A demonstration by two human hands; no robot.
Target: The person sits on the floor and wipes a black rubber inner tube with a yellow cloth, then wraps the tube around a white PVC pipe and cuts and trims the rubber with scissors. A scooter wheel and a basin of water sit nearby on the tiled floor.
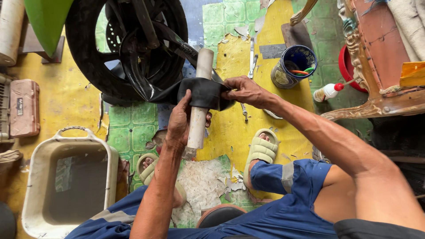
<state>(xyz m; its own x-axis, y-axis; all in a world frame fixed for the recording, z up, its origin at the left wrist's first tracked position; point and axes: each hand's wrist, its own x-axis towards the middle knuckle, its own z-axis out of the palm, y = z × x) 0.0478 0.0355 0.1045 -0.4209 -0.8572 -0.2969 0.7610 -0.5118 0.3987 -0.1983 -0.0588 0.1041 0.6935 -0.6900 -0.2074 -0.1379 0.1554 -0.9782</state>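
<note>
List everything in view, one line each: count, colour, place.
wheel: 1, black, top left
inner tube: 1, black, draped over the pipe
pipe: 1, off-white, centre, upright
basin: 1, dirty white, bottom left
can: 1, blue, top right, holding tools
bottle: 1, white with red cap, right of the can
case: 1, pinkish, far left
sandals: 2, pale green, on the feet
left hand: gripping the pipe
right hand: pressing the inner tube against the pipe

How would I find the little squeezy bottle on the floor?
Start at the carved wooden chair frame on the right. Just left of its leg, beside the blue tin can, lies a small white plastic bottle. Only it has a red cap.
</note>
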